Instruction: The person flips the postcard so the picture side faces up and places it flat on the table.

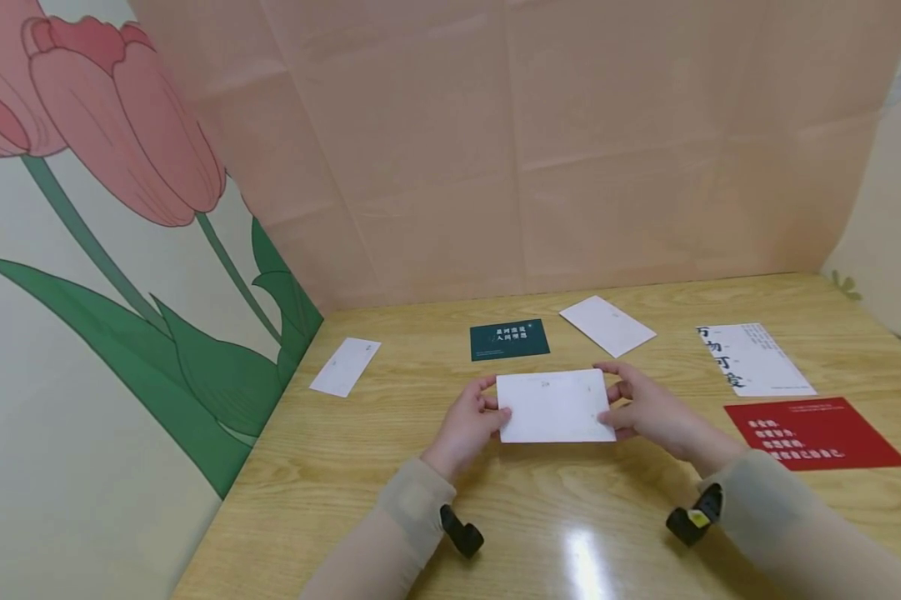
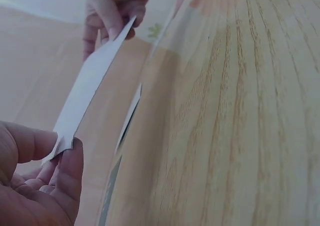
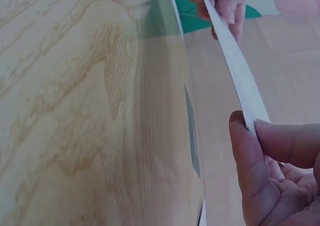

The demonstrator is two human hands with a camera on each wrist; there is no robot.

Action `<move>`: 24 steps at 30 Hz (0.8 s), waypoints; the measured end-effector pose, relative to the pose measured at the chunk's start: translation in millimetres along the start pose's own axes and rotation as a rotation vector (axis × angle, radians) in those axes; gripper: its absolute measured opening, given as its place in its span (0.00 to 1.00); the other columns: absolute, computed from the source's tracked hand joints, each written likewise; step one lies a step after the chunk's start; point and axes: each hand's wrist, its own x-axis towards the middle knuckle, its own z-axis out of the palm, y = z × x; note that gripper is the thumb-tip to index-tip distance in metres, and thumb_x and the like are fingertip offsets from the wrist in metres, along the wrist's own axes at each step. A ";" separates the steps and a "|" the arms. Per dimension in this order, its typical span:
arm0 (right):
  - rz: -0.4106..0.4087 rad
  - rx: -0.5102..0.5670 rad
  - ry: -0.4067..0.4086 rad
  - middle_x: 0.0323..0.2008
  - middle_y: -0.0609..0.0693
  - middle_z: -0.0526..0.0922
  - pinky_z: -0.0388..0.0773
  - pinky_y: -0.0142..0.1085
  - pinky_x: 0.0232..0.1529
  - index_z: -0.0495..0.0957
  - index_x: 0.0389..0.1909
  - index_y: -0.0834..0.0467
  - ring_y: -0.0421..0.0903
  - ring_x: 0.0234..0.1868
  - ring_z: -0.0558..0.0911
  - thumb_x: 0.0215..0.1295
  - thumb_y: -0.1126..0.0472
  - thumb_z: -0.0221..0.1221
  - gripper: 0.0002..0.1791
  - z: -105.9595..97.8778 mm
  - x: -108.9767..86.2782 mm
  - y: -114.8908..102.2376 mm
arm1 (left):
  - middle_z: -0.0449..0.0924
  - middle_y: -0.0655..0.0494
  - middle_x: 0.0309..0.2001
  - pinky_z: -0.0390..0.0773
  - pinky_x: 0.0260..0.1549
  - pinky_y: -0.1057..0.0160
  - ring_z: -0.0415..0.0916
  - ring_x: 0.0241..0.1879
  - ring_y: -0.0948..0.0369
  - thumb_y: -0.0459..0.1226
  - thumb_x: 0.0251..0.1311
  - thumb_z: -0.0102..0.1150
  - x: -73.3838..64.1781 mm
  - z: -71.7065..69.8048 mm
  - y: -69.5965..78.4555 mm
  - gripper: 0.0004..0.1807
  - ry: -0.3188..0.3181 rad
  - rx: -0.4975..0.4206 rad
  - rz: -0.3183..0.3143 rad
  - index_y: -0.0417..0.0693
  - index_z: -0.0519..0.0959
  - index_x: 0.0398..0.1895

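Note:
A white card [image 1: 555, 407] is held up off the wooden table, its broad face toward the head camera. My left hand [image 1: 471, 421] pinches its left edge between thumb and fingers. At the opposite edge my right hand [image 1: 648, 410] pinches it the same way. Both wrist views show the card [image 2: 92, 83] nearly edge-on, with the left thumb [image 2: 35, 143] and the right thumb [image 3: 290, 141] pressed on its face. Faint small marks show near its upper edge; its other side is hidden.
On the table [image 1: 330, 500] lie a small white card [image 1: 346, 367], a dark green card [image 1: 510, 340], another white card [image 1: 608, 326], a white card with black lettering [image 1: 765, 358] and a red card [image 1: 818, 433]. A pink cloth [image 1: 570, 150] hangs behind; a tulip-painted wall [image 1: 120, 400] stands left.

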 end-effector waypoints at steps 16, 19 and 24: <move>-0.040 -0.032 0.045 0.50 0.61 0.66 0.81 0.42 0.42 0.63 0.58 0.69 0.52 0.44 0.74 0.65 0.68 0.58 0.23 -1.3 -1.5 4.5 | 0.77 0.55 0.42 0.76 0.46 0.58 0.72 0.42 0.58 0.35 0.63 0.60 -3.0 -1.7 -3.0 0.07 -0.003 0.017 0.069 0.49 0.80 0.44; -0.051 -0.042 0.058 0.49 0.61 0.68 0.81 0.41 0.42 0.65 0.55 0.69 0.52 0.43 0.74 0.65 0.68 0.58 0.20 -1.4 -1.7 4.6 | 0.77 0.58 0.40 0.73 0.43 0.61 0.71 0.41 0.59 0.41 0.63 0.61 -3.9 -3.0 -3.1 0.06 0.011 0.041 0.063 0.51 0.82 0.40; -0.069 -0.085 0.090 0.48 0.61 0.71 0.81 0.41 0.42 0.70 0.47 0.66 0.52 0.44 0.75 0.65 0.69 0.58 0.12 -1.3 -1.6 4.7 | 0.78 0.54 0.31 0.76 0.35 0.63 0.74 0.32 0.59 0.44 0.64 0.59 -4.0 -3.7 -3.1 0.11 -0.009 -0.051 0.054 0.47 0.82 0.38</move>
